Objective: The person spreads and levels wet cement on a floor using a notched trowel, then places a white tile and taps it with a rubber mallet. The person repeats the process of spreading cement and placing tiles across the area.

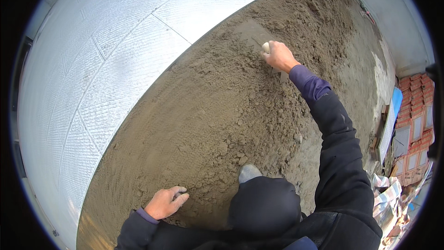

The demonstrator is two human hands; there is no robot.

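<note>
One hand [280, 56], the right, grips a trowel [265, 47] on mortar [199, 106].

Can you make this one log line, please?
right hand: grips trowel on sandy mix | left hand: near sandy mix | pale panels: left

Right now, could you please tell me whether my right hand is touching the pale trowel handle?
Touching: the head view shows the right hand closed around the pale trowel handle, whose rounded end sticks out from the grip.
</note>
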